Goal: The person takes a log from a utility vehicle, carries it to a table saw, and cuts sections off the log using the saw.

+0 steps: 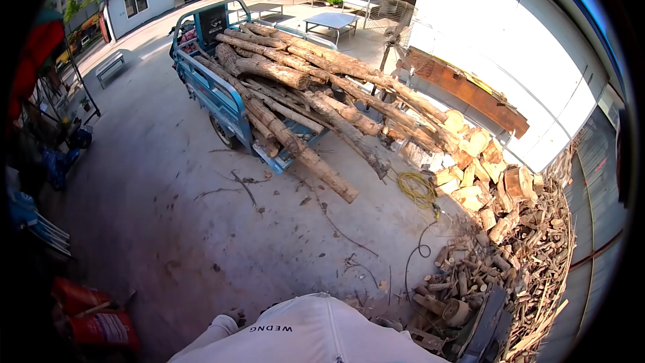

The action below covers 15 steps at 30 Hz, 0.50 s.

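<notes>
At the bottom of the view, my left hand (236,316) shows small and dark past the cuff of my white sleeve (213,331). It hangs beside my body over the concrete, and its fingers are too small to make out. I cannot find my right hand; my jacket (316,329) fills that part of the view. Ahead stands a blue cargo tricycle (228,104) loaded with long logs (295,144) that stick out past its rear. A shorter, thick log (274,72) lies on top of the load.
Split firewood (474,191) is heaped by the white wall (497,47), with a large pile of thin branches (517,272) nearer me. A yellow cable coil (416,189) and twigs (245,188) lie on the concrete. Red sacks (101,326) sit at lower left; a low table (331,20) stands behind.
</notes>
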### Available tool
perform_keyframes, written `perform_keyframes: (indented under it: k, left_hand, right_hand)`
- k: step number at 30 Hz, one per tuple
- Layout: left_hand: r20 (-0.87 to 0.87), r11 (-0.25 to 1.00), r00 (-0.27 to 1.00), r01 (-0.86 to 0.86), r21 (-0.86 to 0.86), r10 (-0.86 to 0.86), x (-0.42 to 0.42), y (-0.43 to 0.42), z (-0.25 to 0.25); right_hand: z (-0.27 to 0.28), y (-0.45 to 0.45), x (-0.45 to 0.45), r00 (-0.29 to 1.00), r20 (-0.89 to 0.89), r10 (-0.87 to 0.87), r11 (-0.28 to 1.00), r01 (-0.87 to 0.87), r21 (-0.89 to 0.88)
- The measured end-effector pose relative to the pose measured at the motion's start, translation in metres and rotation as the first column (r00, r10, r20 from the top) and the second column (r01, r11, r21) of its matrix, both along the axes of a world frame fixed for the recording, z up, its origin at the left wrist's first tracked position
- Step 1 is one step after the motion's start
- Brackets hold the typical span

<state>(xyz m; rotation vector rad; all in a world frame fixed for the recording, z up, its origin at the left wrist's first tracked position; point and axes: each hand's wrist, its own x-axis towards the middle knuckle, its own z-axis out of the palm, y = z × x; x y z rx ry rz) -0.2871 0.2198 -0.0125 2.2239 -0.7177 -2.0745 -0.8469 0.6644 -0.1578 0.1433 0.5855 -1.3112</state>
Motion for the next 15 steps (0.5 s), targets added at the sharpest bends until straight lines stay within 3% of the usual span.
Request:
perform_keyframes:
  k: [1,3,5,7,8,9,12,13,14,15]
  left_hand:
    - [-0.017,1.000,1.000,0.018,0.018,-0.018,0.004,0.000,-0.005]
    - [-0.039,0.999,0.999,0.029,0.038,-0.027,0.004,0.004,-0.004]
    - [0.008,0.996,0.996,-0.089,0.010,0.088,-0.008,0.009,0.020]
    - [-0.027,0.994,0.994,-0.105,0.013,0.106,-0.003,0.010,0.002]
    - [-0.057,0.993,0.991,-0.117,0.013,0.118,0.001,0.009,-0.006]
    - [-0.063,0.992,0.990,-0.124,0.018,0.125,0.004,0.010,-0.010]
    - [-0.075,1.000,0.997,0.000,-0.025,-0.002,0.008,0.014,-0.015]
    - [-0.079,0.998,0.996,0.040,-0.040,-0.043,0.009,0.015,-0.018]
    - [-0.082,0.995,0.993,0.080,-0.056,-0.084,0.010,0.018,-0.023]
    - [-0.089,0.996,0.993,0.070,-0.052,-0.075,0.009,0.020,-0.031]
  right_hand:
    - [-0.019,0.009,-0.006,1.000,-0.002,-0.013,1.000,0.013,0.015]
    - [-0.003,-0.001,-0.006,0.998,-0.011,-0.059,0.996,0.059,0.060]
    - [0.023,-0.012,-0.005,0.992,-0.030,-0.122,0.985,0.125,0.118]
    - [0.050,-0.022,-0.001,0.988,-0.049,-0.148,0.977,0.154,0.148]
    - [0.068,-0.029,0.006,0.933,-0.360,-0.017,0.947,0.131,0.294]
    - [0.079,-0.034,0.007,0.777,-0.609,0.159,0.889,0.155,0.430]
    - [0.053,-0.018,-0.011,0.754,-0.629,0.189,0.939,0.048,0.340]
    - [0.102,-0.036,-0.003,0.537,-0.764,0.359,0.913,-0.033,0.406]
    - [0.138,-0.045,-0.001,0.238,-0.822,0.517,0.855,-0.092,0.511]
    - [0.206,-0.073,0.011,-0.052,-0.786,0.617,0.780,-0.098,0.618]
